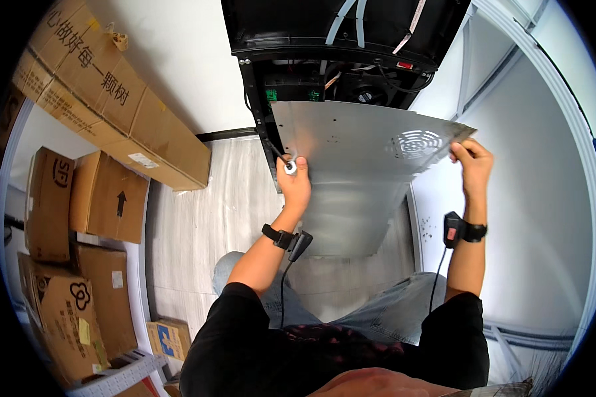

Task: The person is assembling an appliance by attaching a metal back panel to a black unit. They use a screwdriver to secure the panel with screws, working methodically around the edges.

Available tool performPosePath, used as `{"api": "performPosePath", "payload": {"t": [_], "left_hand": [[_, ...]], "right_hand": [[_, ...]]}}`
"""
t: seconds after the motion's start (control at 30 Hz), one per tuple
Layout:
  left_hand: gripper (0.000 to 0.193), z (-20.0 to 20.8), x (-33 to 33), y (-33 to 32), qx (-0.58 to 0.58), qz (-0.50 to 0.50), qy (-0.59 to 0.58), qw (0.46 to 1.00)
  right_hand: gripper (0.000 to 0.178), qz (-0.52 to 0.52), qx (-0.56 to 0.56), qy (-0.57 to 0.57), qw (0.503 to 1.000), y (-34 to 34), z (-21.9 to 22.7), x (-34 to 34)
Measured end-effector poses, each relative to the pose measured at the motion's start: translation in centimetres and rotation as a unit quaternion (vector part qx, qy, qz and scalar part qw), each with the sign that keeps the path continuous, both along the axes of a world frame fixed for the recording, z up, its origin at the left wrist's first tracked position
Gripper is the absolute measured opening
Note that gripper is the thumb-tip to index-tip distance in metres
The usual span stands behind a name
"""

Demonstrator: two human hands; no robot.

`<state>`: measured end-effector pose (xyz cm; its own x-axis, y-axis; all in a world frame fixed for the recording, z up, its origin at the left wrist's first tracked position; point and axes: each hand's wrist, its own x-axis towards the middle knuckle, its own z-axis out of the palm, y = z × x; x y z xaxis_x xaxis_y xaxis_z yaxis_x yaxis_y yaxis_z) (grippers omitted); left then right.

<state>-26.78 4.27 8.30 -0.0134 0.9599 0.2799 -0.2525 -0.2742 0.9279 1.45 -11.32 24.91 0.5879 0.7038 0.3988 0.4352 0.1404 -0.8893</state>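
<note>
A large grey sheet-metal panel (351,185) with a round slotted vent leans out from the back of a black cabinet (324,33). My right hand (474,162) is closed on the panel's upper right corner, fingers pinching its edge beside the vent. Held in my left hand (297,188) is a screwdriver (289,167) with a white handle and a dark shaft, which points toward the cabinet's left frame. That hand is at the panel's left edge; whether it also grips the sheet I cannot tell. Above the panel, the cabinet's opening shows green circuit boards and a black fan (369,94).
Tall cardboard cartons (122,99) stand against the wall at the left. Several more boxes (109,198) fill a white shelf there, and a small box (169,339) lies on the wood-look floor (185,238). To the right is a white-framed panel wall (536,165).
</note>
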Motion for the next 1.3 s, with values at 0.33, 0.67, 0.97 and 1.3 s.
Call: {"api": "performPosePath", "payload": {"t": [0.33, 0.67, 0.97, 1.3], "left_hand": [[0.035, -2.1, -4.6, 5.6, -0.018, 0.055, 0.064, 0.996], [0.033, -0.3, -3.7, 6.0, -0.066, 0.082, 0.007, 0.994], [0.031, 2.2, -3.1, 6.7, -0.064, 0.095, -0.028, 0.993], [0.025, 3.4, -3.1, 5.7, -0.095, 0.076, -0.046, 0.991]], "right_hand": [[0.011, -0.035, -0.004, 0.172, 0.984, 7.2, -5.3, -4.1], [0.021, -0.107, 0.07, 0.185, 0.974, 11.3, -4.4, -5.1], [0.019, -0.161, 0.084, 0.15, 0.972, 12.3, -2.6, -5.3], [0.021, -0.153, 0.108, 0.167, 0.968, 12.2, -2.2, -4.9]]}}
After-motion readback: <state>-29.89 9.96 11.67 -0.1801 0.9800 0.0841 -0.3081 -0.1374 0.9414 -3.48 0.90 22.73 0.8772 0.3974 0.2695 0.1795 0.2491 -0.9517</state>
